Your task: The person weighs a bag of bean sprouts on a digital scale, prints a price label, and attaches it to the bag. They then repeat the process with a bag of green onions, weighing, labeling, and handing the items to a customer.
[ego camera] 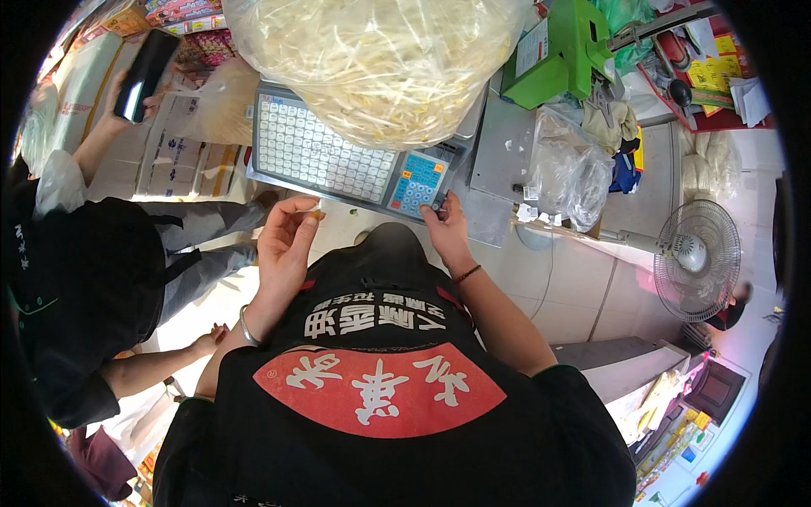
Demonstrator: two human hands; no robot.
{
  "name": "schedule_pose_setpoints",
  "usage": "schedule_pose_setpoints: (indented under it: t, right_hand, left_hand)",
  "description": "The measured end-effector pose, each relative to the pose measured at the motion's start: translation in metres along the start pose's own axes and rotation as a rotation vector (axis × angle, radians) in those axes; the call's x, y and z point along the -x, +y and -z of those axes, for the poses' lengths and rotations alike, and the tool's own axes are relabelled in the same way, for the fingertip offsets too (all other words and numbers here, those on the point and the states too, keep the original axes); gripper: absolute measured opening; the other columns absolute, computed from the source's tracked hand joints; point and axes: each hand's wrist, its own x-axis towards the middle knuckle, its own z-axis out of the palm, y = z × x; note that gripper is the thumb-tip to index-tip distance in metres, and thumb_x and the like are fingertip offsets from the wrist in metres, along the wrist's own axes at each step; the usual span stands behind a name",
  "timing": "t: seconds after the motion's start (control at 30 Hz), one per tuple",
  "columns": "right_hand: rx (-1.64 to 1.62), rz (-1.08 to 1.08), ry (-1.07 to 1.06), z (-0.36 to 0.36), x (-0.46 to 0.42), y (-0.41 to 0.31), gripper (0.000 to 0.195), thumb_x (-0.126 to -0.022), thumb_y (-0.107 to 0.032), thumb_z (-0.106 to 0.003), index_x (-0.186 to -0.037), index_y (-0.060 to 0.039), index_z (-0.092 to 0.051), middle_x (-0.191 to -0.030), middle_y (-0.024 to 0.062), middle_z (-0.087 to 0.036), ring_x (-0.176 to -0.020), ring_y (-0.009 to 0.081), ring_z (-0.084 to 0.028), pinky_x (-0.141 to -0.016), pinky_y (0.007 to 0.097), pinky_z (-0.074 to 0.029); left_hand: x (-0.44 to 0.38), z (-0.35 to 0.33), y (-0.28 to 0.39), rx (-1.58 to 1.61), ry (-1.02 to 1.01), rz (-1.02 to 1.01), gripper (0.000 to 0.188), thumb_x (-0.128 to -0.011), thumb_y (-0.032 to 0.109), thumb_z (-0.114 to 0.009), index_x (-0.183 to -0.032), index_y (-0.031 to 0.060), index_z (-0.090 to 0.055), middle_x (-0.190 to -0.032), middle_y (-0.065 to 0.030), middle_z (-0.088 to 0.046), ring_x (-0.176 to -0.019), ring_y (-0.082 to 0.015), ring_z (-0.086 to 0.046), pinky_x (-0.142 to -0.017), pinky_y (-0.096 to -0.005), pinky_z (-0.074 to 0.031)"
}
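Observation:
My left hand (286, 244) pinches a small white and yellow scrap (316, 210) between thumb and fingers, just off the front edge of a label-printing scale (323, 150). At the scale's right front corner is my right hand (448, 229), its thumb touching the edge of the blue number keypad (416, 182) and its fingers bent beside it. I see nothing held in that hand. A large clear plastic bag of bean sprouts (393, 70) rests on the scale and hides its platter and part of the white key panel.
A green bag-sealing device (550, 60) stands right of the scale, near crumpled clear plastic bags (564, 168). Farther right is a fan (696, 260). To the left, a person in a black apron (89, 272) holds a phone (146, 76) beside stacked boxes (171, 142).

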Motion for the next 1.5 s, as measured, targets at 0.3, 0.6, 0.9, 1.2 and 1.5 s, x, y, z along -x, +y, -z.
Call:
schedule_pose_setpoints:
  t: [0.3,0.6,0.9,1.2,1.5]
  right_hand:
    - [0.397,0.024,0.171,-0.03,0.016,-0.022,0.108,-0.07,-0.036,-0.08,-0.142,0.0118,-0.015,-0.14,0.0307,-0.035,-0.126,0.0392,-0.044,-0.102,0.0388,-0.04]
    - [0.183,0.032,0.166,-0.028,0.007,0.002,0.101,-0.073,-0.032,-0.08,-0.139,0.0145,-0.02,-0.133,0.03,-0.044,-0.121,0.0353,-0.05,-0.1,0.0374,-0.042]
    - [0.103,0.028,0.158,-0.017,-0.001,0.015,0.074,-0.082,-0.019,-0.073,-0.136,0.0126,-0.032,-0.116,0.0208,-0.061,-0.103,0.0246,-0.061,-0.089,0.0328,-0.048]
    - [-0.084,0.03,0.087,-0.007,0.002,0.015,0.058,-0.087,-0.011,-0.066,-0.133,0.0094,-0.037,-0.109,0.0146,-0.063,-0.097,0.0164,-0.061,-0.083,0.0281,-0.049]
    - [0.173,-0.036,0.138,-0.013,0.004,-0.013,0.081,-0.077,-0.027,-0.077,-0.133,0.0129,-0.034,-0.115,0.023,-0.06,-0.103,0.0322,-0.062,-0.09,0.0348,-0.049]
  left_hand:
    - [-0.001,0.004,-0.003,-0.008,-0.006,0.022,0.019,-0.096,0.001,-0.051,-0.114,0.0007,-0.054,-0.118,-0.0096,-0.056,-0.112,-0.0168,-0.053,-0.1,-0.0362,-0.045]
    - [0.001,0.005,-0.003,-0.008,0.008,0.047,0.018,-0.096,0.001,-0.051,-0.114,0.0004,-0.053,-0.118,-0.0106,-0.056,-0.111,-0.0168,-0.054,-0.099,-0.0357,-0.046]
    - [-0.001,-0.001,-0.004,-0.012,-0.011,0.066,0.018,-0.096,0.002,-0.052,-0.113,0.0007,-0.054,-0.119,-0.0108,-0.057,-0.106,-0.0178,-0.057,-0.097,-0.0338,-0.046]
    - [-0.001,-0.003,-0.005,0.029,-0.015,0.089,0.02,-0.095,0.001,-0.054,-0.114,0.0012,-0.053,-0.116,-0.0074,-0.057,-0.103,-0.0145,-0.057,-0.095,-0.0284,-0.045]
    - [0.001,-0.004,-0.006,0.001,-0.014,0.07,0.017,-0.096,0.002,-0.051,-0.112,0.0013,-0.055,-0.119,-0.0111,-0.057,-0.106,-0.0178,-0.057,-0.097,-0.0343,-0.046]
